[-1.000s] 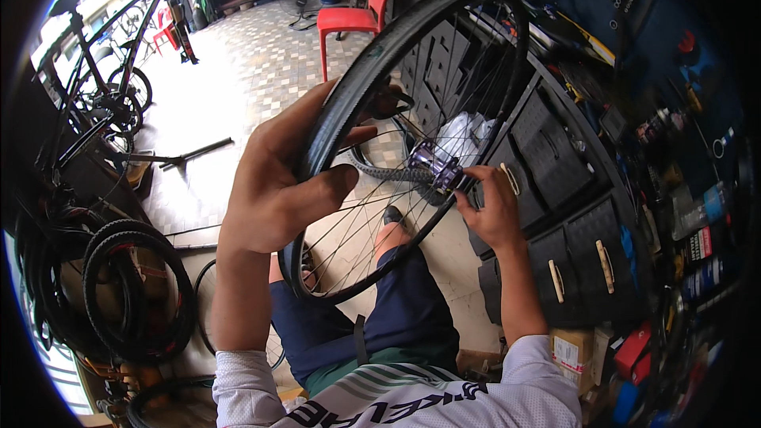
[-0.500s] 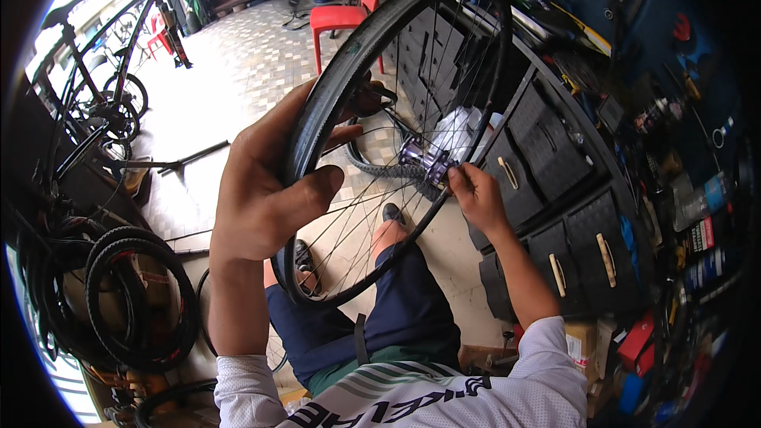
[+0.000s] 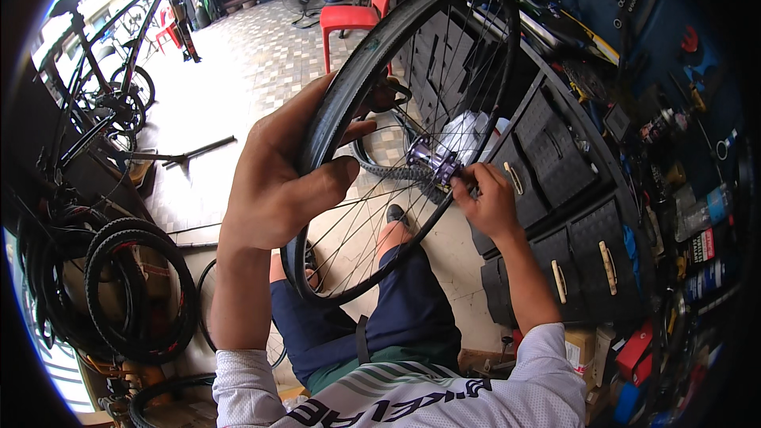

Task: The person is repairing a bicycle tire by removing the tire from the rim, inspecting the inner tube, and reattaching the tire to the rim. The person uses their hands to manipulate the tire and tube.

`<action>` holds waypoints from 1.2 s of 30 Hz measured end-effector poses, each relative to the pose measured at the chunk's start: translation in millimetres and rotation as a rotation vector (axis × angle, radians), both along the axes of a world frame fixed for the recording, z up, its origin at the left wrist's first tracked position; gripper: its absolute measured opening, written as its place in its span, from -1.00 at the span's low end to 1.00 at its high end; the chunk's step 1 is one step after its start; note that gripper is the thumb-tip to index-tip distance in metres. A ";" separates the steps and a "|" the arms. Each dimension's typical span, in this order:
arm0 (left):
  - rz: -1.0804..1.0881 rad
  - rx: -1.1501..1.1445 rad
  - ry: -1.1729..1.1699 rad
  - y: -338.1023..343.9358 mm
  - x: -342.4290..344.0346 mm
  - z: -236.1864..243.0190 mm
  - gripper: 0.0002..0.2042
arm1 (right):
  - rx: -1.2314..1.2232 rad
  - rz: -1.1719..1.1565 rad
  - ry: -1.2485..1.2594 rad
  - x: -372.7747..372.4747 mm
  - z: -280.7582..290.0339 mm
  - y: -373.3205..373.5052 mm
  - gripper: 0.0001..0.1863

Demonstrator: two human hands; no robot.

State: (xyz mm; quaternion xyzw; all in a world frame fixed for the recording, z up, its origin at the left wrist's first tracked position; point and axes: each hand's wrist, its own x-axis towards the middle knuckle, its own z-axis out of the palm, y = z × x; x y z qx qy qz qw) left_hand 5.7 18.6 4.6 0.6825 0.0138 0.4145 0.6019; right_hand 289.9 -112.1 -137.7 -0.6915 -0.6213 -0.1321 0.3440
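Observation:
Tilted in front of me is a spoked bicycle wheel (image 3: 369, 40) with a black rim and a purple hub (image 3: 430, 156). My left hand (image 3: 281, 178) is wrapped round the left side of the rim, thumb toward the spokes and some fingertips hidden behind it. The fingers of my right hand (image 3: 483, 194) pinch the near end of the hub at its axle; exactly what small part they grip is too small to make out. Behind the wheel, on the floor, lie a knobby tyre (image 3: 380, 170) and a white plastic bag (image 3: 468, 131).
Bikes (image 3: 123, 103) and hanging tyres (image 3: 143, 293) line the left. A red chair (image 3: 353, 16) stands ahead. Along the right run black drawer cabinets (image 3: 579, 166), a blue tool wall (image 3: 650, 16) and boxes (image 3: 579, 345). My feet (image 3: 396, 214) are on the floor (image 3: 444, 285).
The wheel and both hands shifted slightly left half a second ago and are now back right. My right forearm sits a little further right than one second ago; both grips remain.

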 end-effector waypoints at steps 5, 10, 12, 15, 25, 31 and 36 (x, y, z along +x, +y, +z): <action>-0.030 0.020 0.009 -2.3 1.1 1.5 -0.29 | -0.031 0.021 -0.033 5.8 -3.5 -5.0 -0.79; -0.060 0.037 0.000 -1.9 6.2 3.1 -0.32 | 0.038 0.064 -0.129 2.6 9.6 -8.9 -0.69; -0.038 -0.054 0.040 -5.5 4.8 2.8 -0.31 | 0.091 0.094 -0.053 -4.8 21.6 -9.8 -0.63; -0.020 -0.068 0.056 -7.4 7.0 5.4 -0.31 | 0.257 0.191 0.124 -28.4 51.1 -6.7 -0.55; 0.078 0.043 0.230 -16.4 9.0 19.8 -0.36 | 0.708 0.235 0.017 -100.1 115.3 56.0 -0.49; 0.162 0.114 0.204 -20.7 -0.8 17.9 -0.32 | 0.571 0.507 0.523 -108.7 112.4 61.9 -0.76; 0.209 0.300 0.140 -12.9 -1.3 11.8 -0.31 | 0.504 0.723 0.989 -94.5 107.6 69.2 -0.81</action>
